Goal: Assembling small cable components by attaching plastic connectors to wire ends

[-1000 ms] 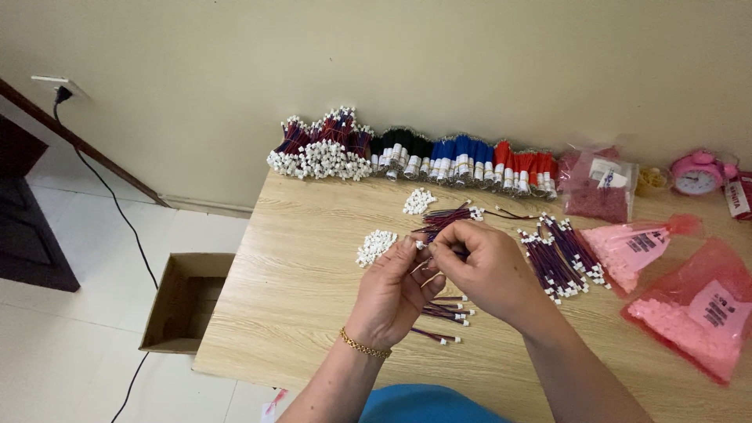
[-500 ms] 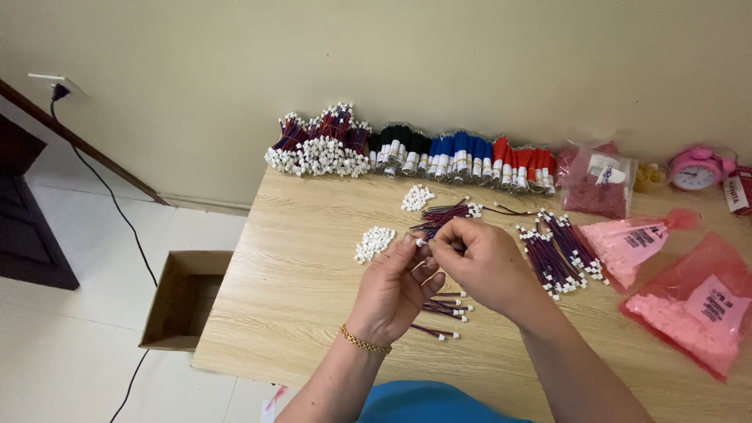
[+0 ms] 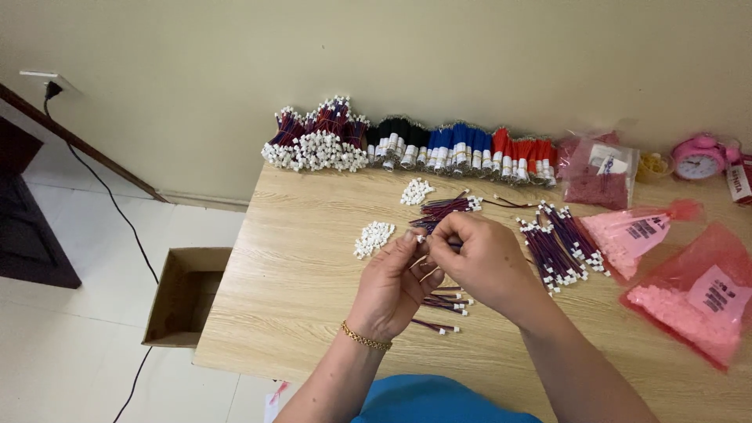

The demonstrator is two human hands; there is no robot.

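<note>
- Purple-red short wire lead pinched between both hands over the wooden table; long axis roughly left-right.
- Head view: left hand fingertips closed on a small white connector; right hand closed on the lead, touching the left.
- Loose white connector pile just beside the left hand; finished leads beneath both.

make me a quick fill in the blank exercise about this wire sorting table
1. The left hand wears a gold ____ at the wrist.
2. The pink alarm clock stands at the table's far ____ corner.
3. On the floor left of the table sits an open cardboard ____.
4. The small loose connectors piled near the hands are ____ in colour.

Missing words: bracelet; right; box; white
</note>
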